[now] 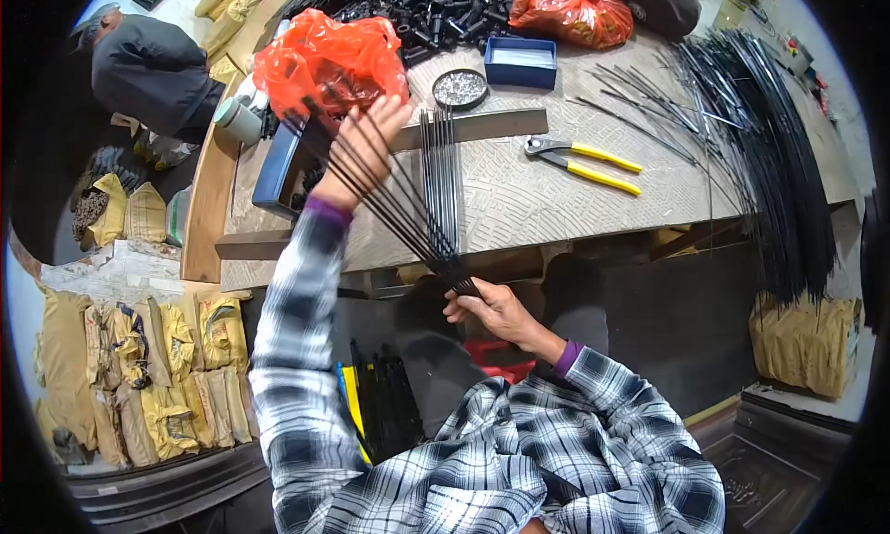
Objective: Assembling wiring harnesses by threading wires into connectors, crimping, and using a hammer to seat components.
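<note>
My right hand (501, 313) is closed round the lower ends of a bundle of thin black rods (394, 217), just off the table's front edge. The rods slant up to the left and fan apart. My left hand (366, 149) is up by their far ends, fingers stretched out, with rods crossing in front of its palm; it does not wrap round them. More dark rods (441, 168) lie side by side on the table, their far ends by a flat bar (501, 124). Pincers with yellow handles (593, 163) lie to the right.
At the back are a red plastic bag (324, 57), black fittings (445, 15), a round dish of small bits (460, 89), a blue box (520, 66) and another red bag (575, 13). Long black strips (769, 145) hang over the right edge. A person (153, 70) bends at far left.
</note>
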`<state>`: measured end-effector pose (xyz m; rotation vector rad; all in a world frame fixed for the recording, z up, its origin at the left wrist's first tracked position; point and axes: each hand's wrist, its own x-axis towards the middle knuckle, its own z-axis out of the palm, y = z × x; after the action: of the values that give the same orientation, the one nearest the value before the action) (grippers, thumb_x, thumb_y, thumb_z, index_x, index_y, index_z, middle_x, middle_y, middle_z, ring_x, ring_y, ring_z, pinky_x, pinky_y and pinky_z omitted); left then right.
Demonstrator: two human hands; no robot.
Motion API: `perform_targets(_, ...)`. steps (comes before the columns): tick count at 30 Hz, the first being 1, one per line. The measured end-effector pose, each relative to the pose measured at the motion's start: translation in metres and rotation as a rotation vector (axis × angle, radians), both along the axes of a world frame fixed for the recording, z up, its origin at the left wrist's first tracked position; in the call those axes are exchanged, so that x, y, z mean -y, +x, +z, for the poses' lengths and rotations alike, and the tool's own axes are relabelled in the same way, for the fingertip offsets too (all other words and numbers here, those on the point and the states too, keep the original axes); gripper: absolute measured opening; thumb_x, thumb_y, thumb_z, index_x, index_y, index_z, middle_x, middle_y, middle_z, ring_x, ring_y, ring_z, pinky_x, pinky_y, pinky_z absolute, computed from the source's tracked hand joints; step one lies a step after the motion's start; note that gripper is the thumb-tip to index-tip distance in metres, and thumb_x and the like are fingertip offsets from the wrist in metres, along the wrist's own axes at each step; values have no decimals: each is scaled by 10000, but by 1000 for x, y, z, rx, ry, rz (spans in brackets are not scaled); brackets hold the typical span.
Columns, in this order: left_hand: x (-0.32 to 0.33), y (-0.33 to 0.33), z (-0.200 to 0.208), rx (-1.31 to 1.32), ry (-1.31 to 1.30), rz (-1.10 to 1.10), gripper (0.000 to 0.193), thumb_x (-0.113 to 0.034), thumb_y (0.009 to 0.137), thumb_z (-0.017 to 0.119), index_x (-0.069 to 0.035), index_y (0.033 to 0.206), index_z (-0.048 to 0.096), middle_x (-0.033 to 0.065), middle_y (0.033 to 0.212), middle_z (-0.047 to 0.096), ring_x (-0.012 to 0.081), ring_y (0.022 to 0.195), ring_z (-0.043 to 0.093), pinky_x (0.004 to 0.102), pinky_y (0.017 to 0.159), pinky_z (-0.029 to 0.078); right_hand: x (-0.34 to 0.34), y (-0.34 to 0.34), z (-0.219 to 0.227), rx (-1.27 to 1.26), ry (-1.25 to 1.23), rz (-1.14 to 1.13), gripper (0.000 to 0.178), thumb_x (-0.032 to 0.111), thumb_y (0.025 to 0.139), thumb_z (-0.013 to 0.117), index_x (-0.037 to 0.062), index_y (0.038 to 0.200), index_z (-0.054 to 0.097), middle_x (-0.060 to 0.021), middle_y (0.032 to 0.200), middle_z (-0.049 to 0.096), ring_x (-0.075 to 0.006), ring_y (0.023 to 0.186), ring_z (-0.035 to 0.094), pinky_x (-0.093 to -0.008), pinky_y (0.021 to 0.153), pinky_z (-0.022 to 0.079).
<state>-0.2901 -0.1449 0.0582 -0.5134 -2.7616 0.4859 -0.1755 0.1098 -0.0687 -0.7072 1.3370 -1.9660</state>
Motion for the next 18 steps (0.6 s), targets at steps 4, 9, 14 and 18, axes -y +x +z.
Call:
perform_targets(4,-23,91,-6,381,259,-34,1111,-675,534,650,29,1315,292,220,1371,286,351,1296,236,513,1057,133,3,0,-36,151,-47,52,186,85,917,450,-32,1030,540,-110,875,628,-138,802,612,-252,734,496)
perform_targets(9,-70,103,-36,320,423,-219,990,-585,621,647,-67,1370,258,164,1418,234,325,1321,195,422,1067,170,12,-22,-48,-71,160,260,292,195,924,435,-8,1101,548,-62,983,624,-164,948,570,-311,876,430)
perform_targets(14,-85,87,-48,169,542,-230,839,-503,671,658,-57,1316,360,127,1380,329,319,1284,291,378,1021,306,-22,-55,-63,-1070,302,155,329,255,894,477,8,1093,564,-114,959,640,-223,879,609,-324,815,450)
perform_targets(18,-80,89,-48,147,506,-246,805,-468,671,649,-44,1300,377,116,1363,354,275,1271,320,335,1008,330,-48,-56,102,-760,397,221,198,160,838,562,25,975,610,-130,807,644,-246,713,638,-324,627,494)
